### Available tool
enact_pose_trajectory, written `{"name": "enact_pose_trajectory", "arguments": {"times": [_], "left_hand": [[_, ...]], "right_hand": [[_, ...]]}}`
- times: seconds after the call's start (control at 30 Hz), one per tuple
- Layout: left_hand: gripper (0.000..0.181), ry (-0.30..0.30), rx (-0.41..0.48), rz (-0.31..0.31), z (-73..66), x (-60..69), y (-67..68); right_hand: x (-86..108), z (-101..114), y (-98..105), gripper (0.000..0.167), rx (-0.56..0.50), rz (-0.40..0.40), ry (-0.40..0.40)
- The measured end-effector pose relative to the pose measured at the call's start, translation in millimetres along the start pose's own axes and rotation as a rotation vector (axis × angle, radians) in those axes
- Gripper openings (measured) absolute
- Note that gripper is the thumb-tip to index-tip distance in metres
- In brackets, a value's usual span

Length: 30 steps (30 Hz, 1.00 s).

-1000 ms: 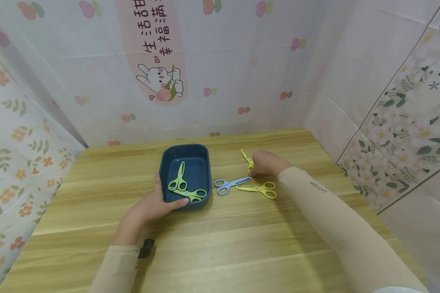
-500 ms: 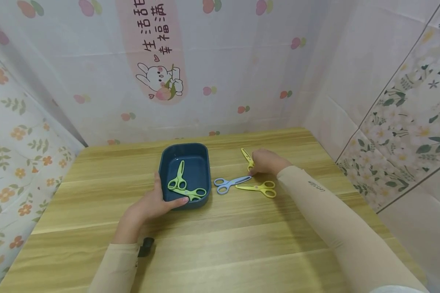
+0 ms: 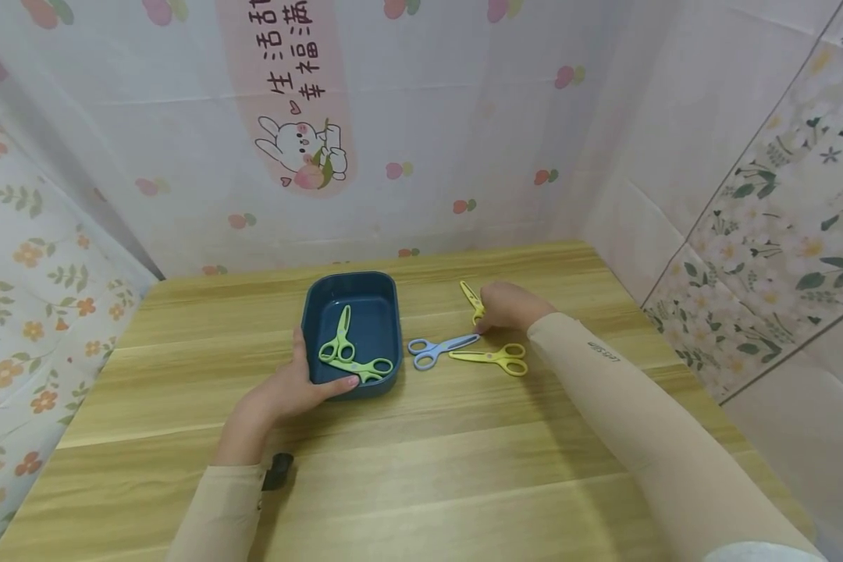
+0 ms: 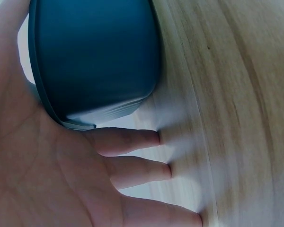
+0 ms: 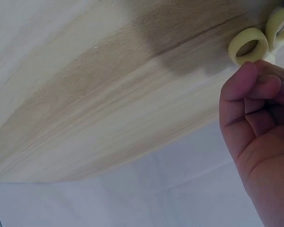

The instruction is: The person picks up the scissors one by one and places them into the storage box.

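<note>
My left hand [image 3: 281, 394] lies against the near left corner of a dark blue box [image 3: 399, 328]. Its thumb rests over the near rim, while straight fingers [image 4: 132, 142] reach down outside it to the table. Inside the box are two green scissors [image 3: 337, 343], one partly over the other. My right hand [image 3: 509, 306], fingers curled, pinches yellow scissors [image 3: 471, 297] whose blades point away to the left; the hand hides their handles in the head view. Yellow finger rings [image 5: 248, 46] show by the curled fingertips in the right wrist view.
Blue scissors [image 3: 441, 350] lie on the wooden table [image 3: 407, 468], just right of the box. A second pair of yellow scissors [image 3: 492, 356] lies beside them, on the near side of my right hand. Patterned cloth [image 3: 428, 140] hangs behind the table's far edge.
The head view has shifted slightly. Both hands, the box and the scissors keep their places on the table.
</note>
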<state>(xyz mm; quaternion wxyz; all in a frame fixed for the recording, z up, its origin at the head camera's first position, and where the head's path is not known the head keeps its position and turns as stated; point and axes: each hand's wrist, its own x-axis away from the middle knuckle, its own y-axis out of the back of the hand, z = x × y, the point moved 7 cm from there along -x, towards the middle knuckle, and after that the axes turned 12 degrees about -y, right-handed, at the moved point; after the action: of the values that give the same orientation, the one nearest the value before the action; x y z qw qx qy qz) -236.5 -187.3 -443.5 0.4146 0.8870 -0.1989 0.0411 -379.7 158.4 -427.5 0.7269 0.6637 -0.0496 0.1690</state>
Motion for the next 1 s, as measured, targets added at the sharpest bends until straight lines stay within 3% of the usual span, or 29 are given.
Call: {"name": "enact_pose_trajectory", "arguments": {"times": [0.37, 0.7, 1.0], "left_hand": [[0.151, 0.005, -0.011, -0.012, 2.2, -0.2, -0.3], [0.151, 0.002, -0.017, -0.007, 2.4, -2.1, -0.6], [0.151, 0.000, 0.000, -0.013, 2.7, -1.5, -1.1]], "right_hand": [[-1.1, 2.1, 0.7, 0.035, -0.005, 0.046, -0.038], [-6.0, -17.3, -4.8, 0.049, -0.083, -0.019, 0.021], [-1.4, 12.2, 18.2, 0.034, -0.168, -0.090, 0.084]]}}
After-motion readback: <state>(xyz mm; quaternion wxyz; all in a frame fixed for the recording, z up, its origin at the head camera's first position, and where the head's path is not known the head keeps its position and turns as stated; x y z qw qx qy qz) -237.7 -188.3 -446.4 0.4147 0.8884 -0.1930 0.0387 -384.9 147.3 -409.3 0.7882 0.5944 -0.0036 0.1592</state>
